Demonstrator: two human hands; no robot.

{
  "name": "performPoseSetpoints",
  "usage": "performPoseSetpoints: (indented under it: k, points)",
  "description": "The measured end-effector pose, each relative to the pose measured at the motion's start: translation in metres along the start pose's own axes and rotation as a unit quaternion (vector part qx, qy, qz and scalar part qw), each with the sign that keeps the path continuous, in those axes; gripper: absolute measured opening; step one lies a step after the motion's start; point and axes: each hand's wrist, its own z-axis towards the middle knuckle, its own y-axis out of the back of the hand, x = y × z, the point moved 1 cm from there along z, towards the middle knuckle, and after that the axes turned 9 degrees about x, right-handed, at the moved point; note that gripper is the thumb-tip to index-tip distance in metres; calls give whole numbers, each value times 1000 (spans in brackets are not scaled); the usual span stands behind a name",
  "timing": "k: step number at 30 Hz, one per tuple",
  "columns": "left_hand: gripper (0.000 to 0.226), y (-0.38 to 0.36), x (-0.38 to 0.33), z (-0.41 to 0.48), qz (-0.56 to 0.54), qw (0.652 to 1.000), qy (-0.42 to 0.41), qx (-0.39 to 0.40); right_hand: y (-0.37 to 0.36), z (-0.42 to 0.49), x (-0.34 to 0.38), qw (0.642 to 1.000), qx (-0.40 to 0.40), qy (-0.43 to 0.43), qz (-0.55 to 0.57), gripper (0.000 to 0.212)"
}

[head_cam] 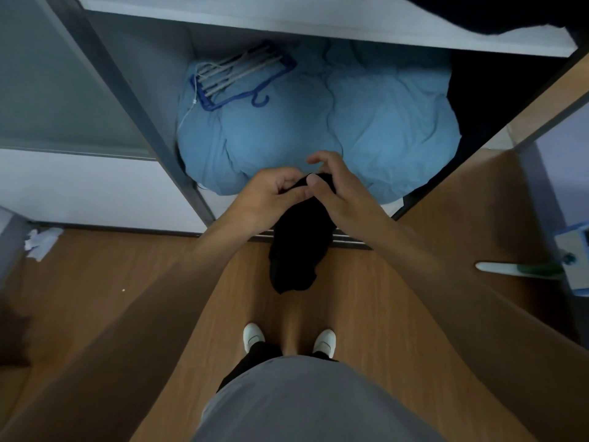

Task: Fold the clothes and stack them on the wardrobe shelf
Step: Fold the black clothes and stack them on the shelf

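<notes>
A person is standing in front of an open wardrobe (134,100), holding a black garment (296,250) up with both hands near the middle of the view. The left hand (271,199) is pinching the garment's top edge, its fingers (287,183) curled in narrowly around the cloth. The right hand (341,193) is gripping the same bunched top from the 3 o'clock side, its thumb pressing on the fabric and its index finger lifting off in a loose curl. The two hands are touching at the thumbs. The rest of the garment is hanging crumpled towards 6 o'clock, dangling above the wooden floor (127,282) and in front of the wardrobe's bottom rail. At 12 o'clock from the hands a blue duvet (366,122) is filling the wardrobe's lowest compartment, and a blue hanger (236,78) is lying on it at about 11 o'clock. Above that a white shelf (287,23) is running across the top of the view, with dark clothes (478,11) sitting on it at 1 o'clock. White shoes (253,338) are showing at 6 o'clock, and crumpled paper (41,242) is lying on the floor at 9 o'clock.
</notes>
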Motion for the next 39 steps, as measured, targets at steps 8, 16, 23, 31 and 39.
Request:
performPoseSetpoints:
  k: [8, 16, 23, 31, 39]
  points:
    - [24, 8, 22, -13, 20, 999, -7, -49, 2, 4, -5, 993, 62, -26, -99, 17]
    - [16, 7, 49, -38, 167, 984, -41, -49, -6, 6, 5, 988, 6, 6, -156, 15]
    - [32, -5, 54, -30, 195, 981, 17, -2, -19, 6, 27, 986, -36, 11, -161, 16]
    - [9, -9, 82, -11, 185, 974, 101, 77, 1, 6, 42, 989, 26, 13, -144, 12]
    - [32, -3, 127, -2, 257, 936, 207, 123, 1, 6, 32, 991, 33, -5, -127, 6]
